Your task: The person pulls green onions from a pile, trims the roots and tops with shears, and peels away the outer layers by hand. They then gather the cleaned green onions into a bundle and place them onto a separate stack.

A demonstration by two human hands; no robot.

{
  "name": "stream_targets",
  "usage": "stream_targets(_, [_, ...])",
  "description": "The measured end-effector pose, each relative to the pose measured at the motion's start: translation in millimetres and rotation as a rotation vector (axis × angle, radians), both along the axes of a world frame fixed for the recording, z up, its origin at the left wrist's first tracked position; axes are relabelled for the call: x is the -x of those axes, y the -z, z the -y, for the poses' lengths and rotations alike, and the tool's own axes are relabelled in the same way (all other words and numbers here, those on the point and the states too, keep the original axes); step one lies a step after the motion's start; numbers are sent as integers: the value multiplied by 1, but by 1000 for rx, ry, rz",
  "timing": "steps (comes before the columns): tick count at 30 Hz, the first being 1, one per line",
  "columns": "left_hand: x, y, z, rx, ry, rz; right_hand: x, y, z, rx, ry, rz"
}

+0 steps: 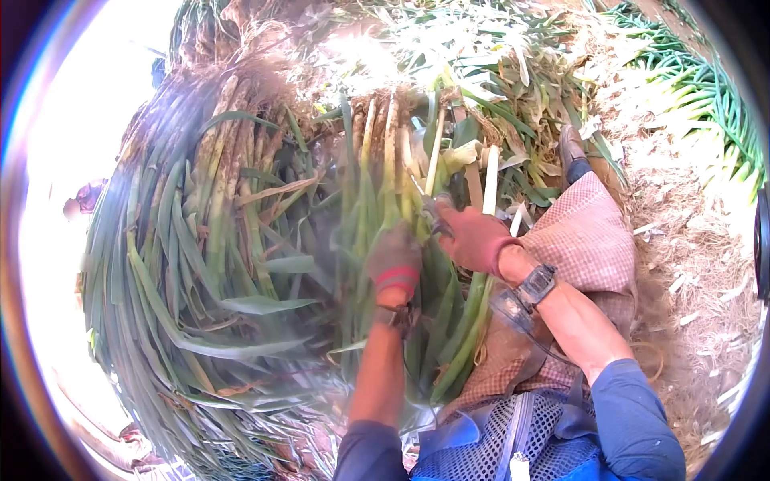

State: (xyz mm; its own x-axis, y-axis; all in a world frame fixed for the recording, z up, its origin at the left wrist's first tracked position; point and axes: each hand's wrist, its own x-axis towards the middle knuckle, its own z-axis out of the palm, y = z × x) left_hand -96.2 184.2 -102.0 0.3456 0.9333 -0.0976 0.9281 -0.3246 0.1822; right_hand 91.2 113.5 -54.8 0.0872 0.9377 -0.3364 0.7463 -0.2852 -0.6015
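Left hand (395, 260) grips green onions (391, 172); right hand (473, 238) clasps a small tool (434, 216) close by, so slipping could nick fingers.

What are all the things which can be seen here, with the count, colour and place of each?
Uncleaned long onions: too many to count, green with brown-stained bases, left and centre
Peeled stalk: one, white, beside the right hand
Small tool: one, dark, in the right hand
Leaf scraps: heap, green and tan, top centre
Cleaned onions: many, white-green, upper right
Root litter: uncountable, brown, right-hand ground
Checked cloth: one, pinkish, over the leg
Mesh item: one, blue, bottom
Shoe: one, brown, upper right
Wristwatch: one, dark, right wrist
Hands: two, reddish-grey gloves, centre; left hand on stalks
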Motion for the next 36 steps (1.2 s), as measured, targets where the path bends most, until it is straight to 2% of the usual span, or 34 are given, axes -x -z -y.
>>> stream_targets(2, [-9, -9, -7, 41, -13, -68, -3, -18, 4, 97, -86, -64])
stream_targets(6, [-27, -14, -29, 190, -60, -157, 2, -17, 27, 190, -98, -115])
stream_targets(12, [-30, 1, -48, 261, -49, -304, -4, -1, -7, 70, -42, -66])
stream_targets(15, [-30, 18, -42, 219, -41, -251, -13, -4, -35, 82, 34, -39])
stream_targets(19, [-39, -17, -29, 383, 31, -403, -27, 13, -61, -39, 63, -47])
stream_targets(21, [-35, -20, -27, 394, -125, -284, -33, 17, -66, -12, 38, -58])
stream_targets(23, [-35, -21, -31, 429, -120, -302, -33, 15, -65, 17, 8, -68])
stream_targets(25, [-36, -19, -34, 459, -110, -314, -34, 15, -65, -9, 110, -104])
stream_targets(27, [-37, -17, -33, 463, -149, -297, -36, 18, -64, -9, 108, -117])
stream_targets(30, [-35, -22, -31, 518, -61, -318, -38, 20, -53, -16, 132, -116])
stream_targets(33, [-30, -7, -17, 469, -3, -292, -42, 7, -34, 2, 120, -122])
stream_targets(36, [-27, -10, 1, 452, -29, -246, -36, 10, 0, -43, 85, -79])
